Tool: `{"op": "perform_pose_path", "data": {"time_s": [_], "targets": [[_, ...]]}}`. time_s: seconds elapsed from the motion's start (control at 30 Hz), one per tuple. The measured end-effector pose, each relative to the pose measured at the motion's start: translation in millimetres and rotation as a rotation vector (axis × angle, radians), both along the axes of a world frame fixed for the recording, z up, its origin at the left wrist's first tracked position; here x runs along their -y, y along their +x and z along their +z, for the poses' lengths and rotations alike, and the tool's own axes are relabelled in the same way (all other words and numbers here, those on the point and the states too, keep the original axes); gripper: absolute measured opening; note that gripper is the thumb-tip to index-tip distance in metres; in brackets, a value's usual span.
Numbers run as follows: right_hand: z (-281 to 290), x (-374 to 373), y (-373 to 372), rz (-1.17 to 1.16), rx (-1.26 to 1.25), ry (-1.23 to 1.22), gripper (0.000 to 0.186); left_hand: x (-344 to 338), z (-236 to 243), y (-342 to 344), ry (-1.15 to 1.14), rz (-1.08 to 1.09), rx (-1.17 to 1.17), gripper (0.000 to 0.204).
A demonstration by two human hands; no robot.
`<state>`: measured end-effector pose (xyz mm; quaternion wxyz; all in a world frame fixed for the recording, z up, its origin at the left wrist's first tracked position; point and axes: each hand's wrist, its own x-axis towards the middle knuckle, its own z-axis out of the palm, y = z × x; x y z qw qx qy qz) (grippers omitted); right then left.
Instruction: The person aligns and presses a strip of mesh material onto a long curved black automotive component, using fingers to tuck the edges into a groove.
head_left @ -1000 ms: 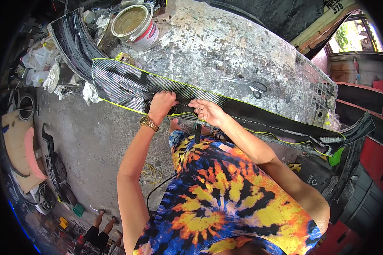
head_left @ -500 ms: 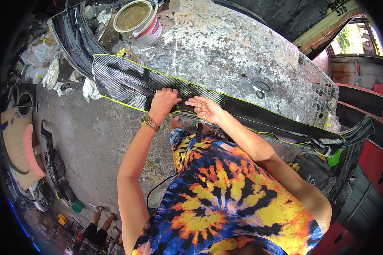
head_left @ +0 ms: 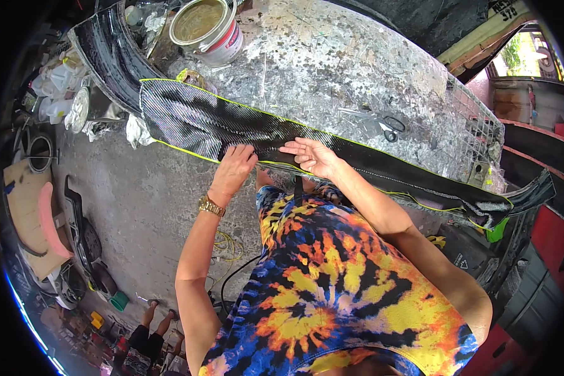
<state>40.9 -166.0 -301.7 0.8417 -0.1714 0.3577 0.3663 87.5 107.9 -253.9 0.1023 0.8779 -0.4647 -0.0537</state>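
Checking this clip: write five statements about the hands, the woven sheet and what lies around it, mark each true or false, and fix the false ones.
1. The left hand and the right hand are both at the black woven sheet. True.
2. The right hand is gripping scissors. False: the scissors lie on the worktop, apart from both hands.
3. An open bucket stands to the left of the scissors in the picture. True.
4. A gold-coloured watch is worn on the right wrist. False: the watch is on the left one.
5. The sheet's edging is red. False: the edging is yellow-green.
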Motion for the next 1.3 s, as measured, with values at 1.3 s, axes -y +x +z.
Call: {"op": "perform_pose_path", "data": {"time_s": [1.3], "targets": [[-7.9, -13.8, -7.5, -0.048, 0.011, -0.126, 0.038, 23.3, -15.1, -4.3, 0.115, -0.189, -0.286, 0.073]]}}
